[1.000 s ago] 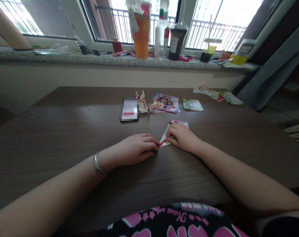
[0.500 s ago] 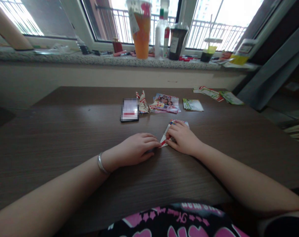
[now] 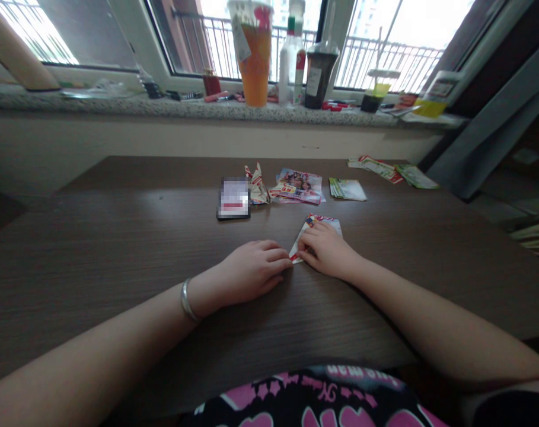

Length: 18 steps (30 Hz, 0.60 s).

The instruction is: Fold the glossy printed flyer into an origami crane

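Note:
A folded printed paper (image 3: 319, 224) lies on the dark wooden table (image 3: 118, 249) in front of me. My right hand (image 3: 327, 252) rests on top of it, fingers bent and pressing the fold down. My left hand (image 3: 251, 270) lies beside it with curled fingers, its fingertips touching the paper's near left corner. A silver bangle (image 3: 187, 300) circles my left wrist.
A phone (image 3: 233, 198) lies further back, next to a crumpled paper (image 3: 257, 185), a colourful leaflet (image 3: 298, 185) and a green leaflet (image 3: 348, 189). More leaflets (image 3: 391, 171) sit at the far right. On the windowsill (image 3: 118, 105) stand an orange cup (image 3: 255, 56), a bottle (image 3: 292, 56) and a dark cup (image 3: 319, 74).
My left hand has slid a little to the right, closer to the paper's corner. My right hand has shifted slightly along the fold. The paper stays in place.

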Tool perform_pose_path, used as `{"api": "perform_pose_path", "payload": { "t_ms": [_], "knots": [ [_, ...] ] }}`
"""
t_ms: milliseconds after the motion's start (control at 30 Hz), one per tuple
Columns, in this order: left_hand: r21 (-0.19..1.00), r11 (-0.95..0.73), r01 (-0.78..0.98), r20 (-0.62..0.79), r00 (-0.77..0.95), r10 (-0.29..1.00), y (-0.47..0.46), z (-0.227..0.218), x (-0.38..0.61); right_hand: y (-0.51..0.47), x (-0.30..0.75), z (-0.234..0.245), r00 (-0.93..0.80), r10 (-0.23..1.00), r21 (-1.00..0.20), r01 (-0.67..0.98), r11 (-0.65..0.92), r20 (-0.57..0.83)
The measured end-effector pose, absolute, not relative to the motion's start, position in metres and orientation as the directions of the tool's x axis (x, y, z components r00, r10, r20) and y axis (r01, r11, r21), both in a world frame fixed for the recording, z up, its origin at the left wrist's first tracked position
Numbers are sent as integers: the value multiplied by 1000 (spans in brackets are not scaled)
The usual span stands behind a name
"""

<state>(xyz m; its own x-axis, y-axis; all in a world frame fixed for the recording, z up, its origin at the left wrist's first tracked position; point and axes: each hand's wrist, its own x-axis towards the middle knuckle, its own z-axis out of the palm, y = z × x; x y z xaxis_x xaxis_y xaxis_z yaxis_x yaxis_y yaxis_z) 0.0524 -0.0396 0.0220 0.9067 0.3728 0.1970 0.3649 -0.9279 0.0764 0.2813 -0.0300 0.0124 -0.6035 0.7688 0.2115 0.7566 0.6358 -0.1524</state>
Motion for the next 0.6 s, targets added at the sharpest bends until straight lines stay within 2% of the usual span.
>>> {"api": "perform_pose_path", "payload": {
  "t_ms": [333,600],
  "knots": [
    [22,-926,376,160,913,375,-41,27,57,-28,282,11,-593,781,-190,758,624,198],
    [113,-931,346,128,924,359,-37,28,52,-26,285,6,-593,777,-205,750,629,210]
  ]
}}
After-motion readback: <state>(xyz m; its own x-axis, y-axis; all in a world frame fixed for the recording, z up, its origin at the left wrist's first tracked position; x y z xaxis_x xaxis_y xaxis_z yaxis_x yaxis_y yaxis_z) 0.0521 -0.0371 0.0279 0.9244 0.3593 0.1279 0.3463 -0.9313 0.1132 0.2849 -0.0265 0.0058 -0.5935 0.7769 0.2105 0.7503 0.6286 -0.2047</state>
